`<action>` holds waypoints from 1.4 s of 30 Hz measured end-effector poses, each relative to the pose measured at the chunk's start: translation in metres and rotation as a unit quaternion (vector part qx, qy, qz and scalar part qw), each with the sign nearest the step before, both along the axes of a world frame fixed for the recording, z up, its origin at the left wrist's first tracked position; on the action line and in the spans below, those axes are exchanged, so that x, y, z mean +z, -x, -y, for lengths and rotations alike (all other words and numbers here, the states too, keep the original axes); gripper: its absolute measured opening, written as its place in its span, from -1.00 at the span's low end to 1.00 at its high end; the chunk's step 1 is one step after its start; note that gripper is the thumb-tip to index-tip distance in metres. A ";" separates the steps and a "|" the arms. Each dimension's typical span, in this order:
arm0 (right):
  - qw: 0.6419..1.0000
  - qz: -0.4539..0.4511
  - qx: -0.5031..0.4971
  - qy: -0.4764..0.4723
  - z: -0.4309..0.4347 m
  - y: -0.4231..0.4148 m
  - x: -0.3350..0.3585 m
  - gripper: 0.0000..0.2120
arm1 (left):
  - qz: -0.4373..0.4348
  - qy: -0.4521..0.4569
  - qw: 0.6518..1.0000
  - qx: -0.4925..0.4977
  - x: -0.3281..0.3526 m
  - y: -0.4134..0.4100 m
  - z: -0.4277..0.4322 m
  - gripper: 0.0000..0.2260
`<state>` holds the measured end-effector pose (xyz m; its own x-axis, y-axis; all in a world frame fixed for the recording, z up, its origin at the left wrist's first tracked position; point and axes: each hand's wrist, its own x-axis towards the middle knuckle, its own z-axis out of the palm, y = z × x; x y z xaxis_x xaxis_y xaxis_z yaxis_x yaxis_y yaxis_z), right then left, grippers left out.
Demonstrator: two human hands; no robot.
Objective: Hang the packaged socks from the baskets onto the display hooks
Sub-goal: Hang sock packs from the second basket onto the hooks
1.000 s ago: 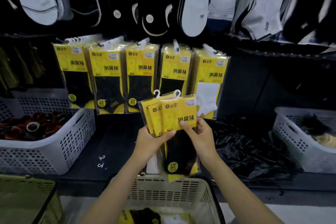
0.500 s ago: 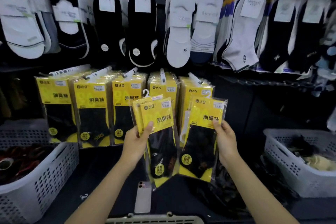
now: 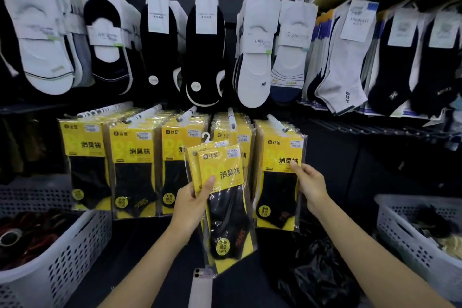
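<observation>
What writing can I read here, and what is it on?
"达足": top corner of the yellow sock packs.
"消臭袜": their yellow cards, including the held pack in the left hand.
"无骨缝合": that pack's round sticker.
White price stickers and upper sock cards: too blurred.

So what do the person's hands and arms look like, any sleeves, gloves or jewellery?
Both are bare: the left hand and right hand wear no gloves, and I see no rings, watch or bracelet. The forearms are uncovered as far as the picture shows, with no sleeve in view.
</observation>
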<state>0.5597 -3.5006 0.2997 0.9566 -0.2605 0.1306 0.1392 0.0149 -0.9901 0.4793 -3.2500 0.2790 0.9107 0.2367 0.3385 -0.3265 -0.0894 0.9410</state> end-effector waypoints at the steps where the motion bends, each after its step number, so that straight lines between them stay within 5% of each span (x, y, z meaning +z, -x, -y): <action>1: 1.000 -0.013 -0.023 -0.002 -0.001 -0.002 -0.003 -0.82 | -0.005 0.004 1.000 -0.003 -0.001 0.001 -0.001 -0.84; 4: 0.994 -0.034 -0.098 -0.020 -0.004 -0.001 -0.011 -0.64 | -0.022 0.018 1.000 -0.010 -0.003 0.005 -0.004 -0.78; 8: 0.988 0.003 -0.155 -0.016 -0.014 0.024 -0.021 -0.65 | -0.047 0.036 0.998 -0.012 -0.008 0.012 -0.006 -0.80; 12: 0.999 0.002 0.035 0.011 -0.039 0.057 -0.023 -0.75 | -0.059 0.020 0.997 -0.047 -0.016 0.020 -0.004 -0.78; 15: 0.974 -0.017 0.222 0.037 -0.061 0.075 -0.025 -0.60 | -0.063 -0.002 0.991 -0.118 -0.023 0.028 -0.002 -0.81; 18: 0.950 -0.050 0.306 -0.022 -0.074 0.082 -0.028 -0.60 | -0.074 -0.025 0.982 -0.171 -0.027 0.033 0.000 -0.74; 26: 0.969 -0.011 0.217 -0.117 -0.077 0.086 -0.029 -0.61 | -0.009 -0.022 0.994 -0.108 -0.025 0.030 0.006 -0.70; 36: 0.993 0.085 0.001 -0.084 -0.012 0.058 0.007 -0.88 | 0.009 0.047 0.998 0.046 -0.006 0.014 -0.001 -0.71; 42: 0.996 0.086 -0.003 -0.035 0.002 0.025 0.025 -0.90 | 0.003 0.052 0.996 0.070 -0.010 0.011 -0.017 -0.71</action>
<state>0.5348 -3.5029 0.3246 0.9205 -0.2796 0.2729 0.3061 0.0819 -0.9485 0.4684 -3.2330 0.2694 0.8642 0.3951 0.3115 -0.3240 -0.0364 0.9453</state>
